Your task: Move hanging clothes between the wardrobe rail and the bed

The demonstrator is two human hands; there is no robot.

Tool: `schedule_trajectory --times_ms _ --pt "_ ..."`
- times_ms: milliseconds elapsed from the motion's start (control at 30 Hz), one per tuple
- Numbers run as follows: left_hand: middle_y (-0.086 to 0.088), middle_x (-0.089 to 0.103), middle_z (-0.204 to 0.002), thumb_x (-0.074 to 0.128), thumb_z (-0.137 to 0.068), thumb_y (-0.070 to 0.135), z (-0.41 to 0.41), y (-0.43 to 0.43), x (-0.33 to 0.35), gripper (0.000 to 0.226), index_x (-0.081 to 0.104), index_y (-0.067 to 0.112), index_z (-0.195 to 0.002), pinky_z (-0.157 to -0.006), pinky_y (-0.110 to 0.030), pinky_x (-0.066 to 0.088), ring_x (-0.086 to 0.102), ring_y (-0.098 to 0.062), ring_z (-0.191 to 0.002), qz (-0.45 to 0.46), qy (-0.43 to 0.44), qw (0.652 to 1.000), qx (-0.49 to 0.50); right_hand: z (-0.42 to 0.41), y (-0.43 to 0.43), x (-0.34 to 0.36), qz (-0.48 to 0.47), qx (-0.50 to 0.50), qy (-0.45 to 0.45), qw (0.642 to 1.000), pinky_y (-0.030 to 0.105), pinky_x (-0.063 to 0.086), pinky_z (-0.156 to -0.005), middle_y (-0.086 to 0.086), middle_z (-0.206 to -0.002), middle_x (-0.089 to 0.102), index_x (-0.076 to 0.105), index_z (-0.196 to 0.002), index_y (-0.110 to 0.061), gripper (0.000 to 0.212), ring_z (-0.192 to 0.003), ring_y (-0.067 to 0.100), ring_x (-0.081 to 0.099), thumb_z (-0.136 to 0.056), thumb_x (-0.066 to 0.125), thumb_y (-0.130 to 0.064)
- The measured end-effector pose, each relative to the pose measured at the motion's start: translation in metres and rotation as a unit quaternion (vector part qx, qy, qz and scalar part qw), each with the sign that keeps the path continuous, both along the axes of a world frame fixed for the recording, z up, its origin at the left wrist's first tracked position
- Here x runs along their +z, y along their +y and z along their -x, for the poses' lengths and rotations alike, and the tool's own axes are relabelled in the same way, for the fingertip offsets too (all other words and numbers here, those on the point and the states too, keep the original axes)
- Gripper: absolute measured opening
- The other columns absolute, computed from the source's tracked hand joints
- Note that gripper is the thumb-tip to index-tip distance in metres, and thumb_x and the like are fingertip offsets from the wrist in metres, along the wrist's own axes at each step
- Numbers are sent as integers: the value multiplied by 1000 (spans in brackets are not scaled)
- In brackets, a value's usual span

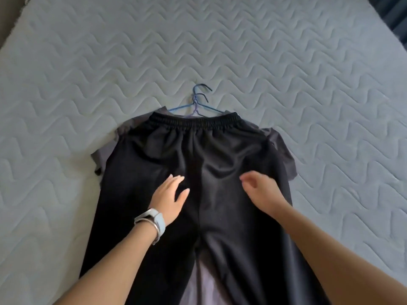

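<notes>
Black trousers (pixel 198 155) with an elastic waistband lie flat on the bed (pixel 286 62), legs running toward me. Under them lies a grey T-shirt (pixel 282 148), its sleeves showing at both sides and its hem between the legs. Two wire hangers (pixel 198 102), one blue and one purple, stick out beyond the waistband. My left hand (pixel 170 197), with a white watch on the wrist, hovers over the trousers' seat with fingers apart. My right hand (pixel 259 190) is beside it over the right leg, fingers loosely curled, holding nothing. The wardrobe rail is out of view.
The quilted grey mattress fills the view around the clothes. A dark edge (pixel 396 16) shows at the top right corner, and a strip of floor (pixel 6 23) at the top left.
</notes>
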State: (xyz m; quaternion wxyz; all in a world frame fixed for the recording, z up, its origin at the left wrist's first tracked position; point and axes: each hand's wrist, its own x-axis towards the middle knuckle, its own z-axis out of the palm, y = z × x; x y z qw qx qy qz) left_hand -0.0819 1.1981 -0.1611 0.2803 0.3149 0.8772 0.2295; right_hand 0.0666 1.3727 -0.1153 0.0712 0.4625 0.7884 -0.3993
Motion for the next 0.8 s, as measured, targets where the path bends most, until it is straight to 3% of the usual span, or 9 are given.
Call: schedule_trajectory --times_ms 100,167,233,333,467,600,800 --pt "7 17 -156 22 -93 47 28 28 -55 57 25 22 -145 -118 -38 6 4 -12 -146 84 114 985 -96 68 37 -10 -59 26 54 996 22 38 -95 10 -117 65 64 -113 -8 28 -108 23 59 -87 53 -11" --pt "5 33 -151 17 -92 49 40 30 -75 58 34 23 -141 -115 -45 19 20 -15 -143 127 185 964 -142 107 56 -22 -90 54 65 992 27 36 -101 12 -123 60 60 -119 -7 32 -115 26 55 -88 52 -13" --pt "4 45 -145 25 -90 50 47 26 -91 56 41 22 -136 -110 -48 24 35 -18 -137 124 219 952 -175 139 74 -37 -111 92 51 988 29 31 -106 13 -131 52 54 -125 -7 37 -124 27 47 -89 49 -15" --pt "4 43 -145 39 -84 47 50 24 -100 57 41 23 -135 -109 -47 20 30 -17 -137 88 234 950 -188 177 98 -60 -134 124 21 983 34 27 -111 15 -141 43 43 -134 -6 43 -131 29 37 -93 43 -18" --pt "5 42 -146 42 -82 47 53 23 -108 58 41 23 -135 -109 -47 19 26 -16 -137 63 243 948 -197 217 105 -77 -169 156 -56 972 40 20 -112 13 -129 57 44 -130 -12 40 -126 32 43 -95 36 -28" --pt "5 41 -146 41 -82 49 52 22 -110 59 36 25 -136 -109 -47 20 25 -16 -138 54 245 947 -200 238 97 -79 -128 121 -23 984 39 25 -104 5 -119 63 56 -119 -19 34 -120 26 49 -92 44 -35" --pt "5 42 -146 41 -83 47 53 23 -108 57 39 25 -135 -109 -47 20 25 -15 -138 51 252 948 -189 219 94 -51 -84 73 54 992 35 43 -78 3 -91 58 61 -101 -18 22 -95 26 56 -91 46 -32"
